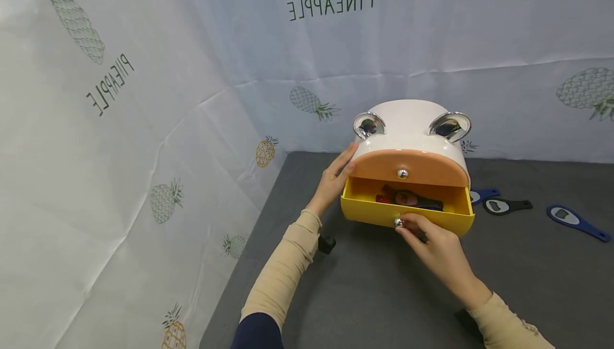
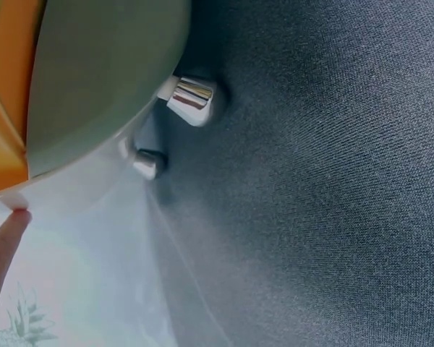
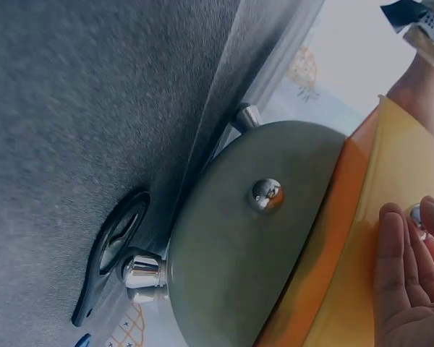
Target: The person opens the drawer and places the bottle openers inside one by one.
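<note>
A white rounded drawer cabinet [image 1: 408, 117] with silver ear-like rings stands on the dark table. Its yellow drawer [image 1: 366, 213] is pulled out, and a black bottle opener [image 1: 422, 201] lies inside with a red piece [image 1: 382, 199] beside it. My right hand [image 1: 438, 250] pinches that drawer's silver knob [image 1: 398, 222] between thumb and fingers. Against the cabinet's left side rests my left hand [image 1: 331, 184], its fingers extended; in the left wrist view a fingertip [image 2: 16, 220] touches the white shell. Below the yellow drawer, the grey-green drawer [image 3: 253, 253] is closed.
Right of the cabinet lie a blue bottle opener [image 1: 578, 222], a black-handled one [image 1: 515, 205] and another blue one [image 1: 488, 193] partly hidden by the cabinet. Silver feet [image 2: 192, 100] hold the cabinet off the table. A pineapple-print curtain [image 1: 268, 29] hangs behind and left.
</note>
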{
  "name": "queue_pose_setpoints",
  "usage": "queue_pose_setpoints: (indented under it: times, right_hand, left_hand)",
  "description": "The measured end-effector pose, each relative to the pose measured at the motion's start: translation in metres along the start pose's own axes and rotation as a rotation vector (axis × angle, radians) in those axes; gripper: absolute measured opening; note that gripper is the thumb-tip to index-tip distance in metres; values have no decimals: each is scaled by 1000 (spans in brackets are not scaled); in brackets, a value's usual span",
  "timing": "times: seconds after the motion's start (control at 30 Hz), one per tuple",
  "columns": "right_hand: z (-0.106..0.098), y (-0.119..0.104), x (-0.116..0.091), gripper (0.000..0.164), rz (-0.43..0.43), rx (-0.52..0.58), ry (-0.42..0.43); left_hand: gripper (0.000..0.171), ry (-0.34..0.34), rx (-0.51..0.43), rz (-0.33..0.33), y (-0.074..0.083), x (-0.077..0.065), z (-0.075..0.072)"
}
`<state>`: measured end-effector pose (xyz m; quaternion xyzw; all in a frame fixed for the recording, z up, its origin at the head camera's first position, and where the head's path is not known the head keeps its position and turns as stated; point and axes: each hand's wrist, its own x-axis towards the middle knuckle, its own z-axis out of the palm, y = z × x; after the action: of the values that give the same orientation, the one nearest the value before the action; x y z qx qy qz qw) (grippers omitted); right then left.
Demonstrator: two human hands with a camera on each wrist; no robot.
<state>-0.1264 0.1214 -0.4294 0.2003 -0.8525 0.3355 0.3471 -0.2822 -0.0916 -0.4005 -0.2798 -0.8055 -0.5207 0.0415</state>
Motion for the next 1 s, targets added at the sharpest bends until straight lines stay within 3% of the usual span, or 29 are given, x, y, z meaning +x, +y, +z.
queue_pose_setpoints:
  times: [0.1, 0.33, 0.4, 0.67, 0.8, 1.0]
  right_hand:
    - [3, 4, 6, 36, 10, -11, 6]
    - [7, 15, 18, 35, 76, -11, -6]
    - [8, 19, 20, 35, 92, -9, -12]
    - [11, 31, 28, 31, 122, 8, -20]
    - [12, 34, 30, 30, 137, 5, -29]
    - [13, 37, 35, 29, 162, 20, -44]
  left_hand:
    - [53, -6, 5, -9, 4, 0, -1]
    - [47, -23, 15, -17, 33, -5, -6]
    - [46, -23, 22, -16, 34, -4, -6]
    - [63, 10, -2, -14, 0, 4, 3]
    - [73, 13, 2, -14, -2, 4, 4]
    - [74, 4, -3, -6, -1, 3, 3]
